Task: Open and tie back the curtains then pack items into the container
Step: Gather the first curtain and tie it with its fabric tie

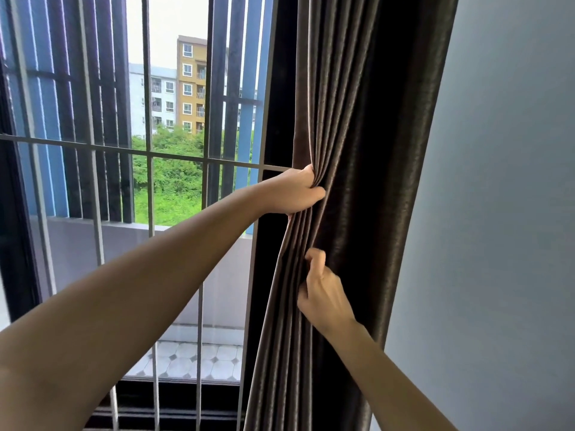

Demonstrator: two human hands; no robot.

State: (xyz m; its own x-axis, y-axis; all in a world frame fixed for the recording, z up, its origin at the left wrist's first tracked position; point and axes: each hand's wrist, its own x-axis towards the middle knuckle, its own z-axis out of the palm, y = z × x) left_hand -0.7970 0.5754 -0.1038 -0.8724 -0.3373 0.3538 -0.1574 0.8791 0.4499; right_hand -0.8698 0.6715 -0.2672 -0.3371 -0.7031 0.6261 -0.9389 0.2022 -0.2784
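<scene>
Beside the gray wall, the dark curtain hangs bunched up. The left hand squeezes its folds tight. Lower down, the right hand pinches a fold with curled fingers.

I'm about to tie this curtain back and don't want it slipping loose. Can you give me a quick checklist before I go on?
1. Curtain drawn clear of the window grille: ok.
2. Left hand clamped on the gathered folds: ok.
3. Right hand gripping the folds lower down: cannot tell, fingers curled at the fabric.
4. Tieback within reach: not ok, none visible.
5. Wall hook for the tieback: cannot tell, none in view.
</scene>
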